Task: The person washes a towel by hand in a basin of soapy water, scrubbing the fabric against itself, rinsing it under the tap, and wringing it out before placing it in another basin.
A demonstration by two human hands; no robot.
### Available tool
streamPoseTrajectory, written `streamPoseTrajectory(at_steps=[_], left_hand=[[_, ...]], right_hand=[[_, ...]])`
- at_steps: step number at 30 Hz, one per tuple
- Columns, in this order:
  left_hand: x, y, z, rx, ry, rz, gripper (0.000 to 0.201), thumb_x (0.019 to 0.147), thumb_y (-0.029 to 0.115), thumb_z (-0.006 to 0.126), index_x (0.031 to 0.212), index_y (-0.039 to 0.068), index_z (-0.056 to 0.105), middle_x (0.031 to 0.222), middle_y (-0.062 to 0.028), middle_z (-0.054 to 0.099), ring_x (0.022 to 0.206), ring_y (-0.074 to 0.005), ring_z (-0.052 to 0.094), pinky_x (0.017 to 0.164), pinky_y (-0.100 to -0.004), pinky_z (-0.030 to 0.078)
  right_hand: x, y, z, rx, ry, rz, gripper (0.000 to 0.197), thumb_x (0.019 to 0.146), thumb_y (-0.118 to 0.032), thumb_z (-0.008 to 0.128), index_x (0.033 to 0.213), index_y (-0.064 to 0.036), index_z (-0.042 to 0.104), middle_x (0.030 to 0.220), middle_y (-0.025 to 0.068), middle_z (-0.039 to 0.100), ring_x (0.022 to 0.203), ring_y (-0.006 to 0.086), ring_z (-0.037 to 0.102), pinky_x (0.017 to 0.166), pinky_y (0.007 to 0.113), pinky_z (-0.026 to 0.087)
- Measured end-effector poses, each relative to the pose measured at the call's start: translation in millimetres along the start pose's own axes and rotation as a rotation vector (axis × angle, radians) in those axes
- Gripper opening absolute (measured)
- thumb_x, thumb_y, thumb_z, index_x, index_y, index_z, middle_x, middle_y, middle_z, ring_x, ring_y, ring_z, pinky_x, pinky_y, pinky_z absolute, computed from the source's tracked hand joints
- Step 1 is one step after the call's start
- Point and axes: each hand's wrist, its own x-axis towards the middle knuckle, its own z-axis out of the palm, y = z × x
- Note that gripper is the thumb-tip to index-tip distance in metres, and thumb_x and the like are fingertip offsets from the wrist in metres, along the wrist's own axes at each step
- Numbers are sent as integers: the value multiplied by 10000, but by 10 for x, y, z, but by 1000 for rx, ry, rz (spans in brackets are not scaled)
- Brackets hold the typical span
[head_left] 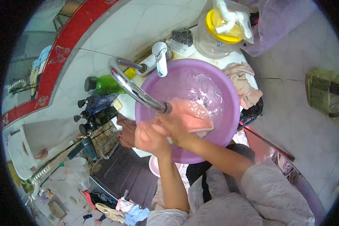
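A pink cloth [190,113] lies partly in the water of a purple basin [232,109]. My left hand [151,138] is closed around one end of it, at the basin's left rim. Close beside it, my right hand [172,128] is closed on the cloth too, its fingers partly hidden. Spreading right from my hands, the loose part of the cloth shows a pale edge. Just above my hands hangs the spout end of a curved chrome faucet [130,84]. Its lever handle [161,62] is at the basin's back rim.
Behind the basin stand a clear jar with a yellow lid [211,22] and a dark scrubber [182,36]. A beige cloth [242,81] lies right of it, a brown cloth [126,132] left. A green bottle [105,84] and several dark bottles [98,113] line the left wall.
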Motion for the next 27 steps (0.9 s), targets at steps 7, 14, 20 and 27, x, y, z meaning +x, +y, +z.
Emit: streamPoseTrajectory(at_steps=[7,14,20,27], left_hand=[[-203,55,-195,-434,110,-181,298,888,239,450,721,-8,445,654,-107,489,558,-195,493,514,-312,426],[-591,-209,-513,-229,130,192,481,843,163,537,1212,-27,294,1150,-217,451,1037,-293,492,893,-405,414],[-1322,140,192,-175,-299,40,431,818,127,557,1170,-11,349,1141,-194,448,957,-300,527,870,-405,414],[-965,31,491,-261,103,151,321,787,127,591,1050,-11,471,982,-158,540,874,-301,548,800,-406,427]], right_hand=[[-57,-461,-226,-295,-31,-278,237,685,-215,602,893,-108,562,711,87,584,634,270,585,563,376,448],[-679,-312,-862,-468,120,-520,253,688,-170,596,920,-72,569,807,71,572,767,250,573,709,359,443],[-546,-950,-1050,-325,183,-484,195,736,-123,559,916,-66,508,851,72,537,847,241,534,813,366,397],[-416,-1312,-819,-174,198,-375,142,793,-68,515,911,-59,437,903,74,496,941,231,489,934,373,343]])
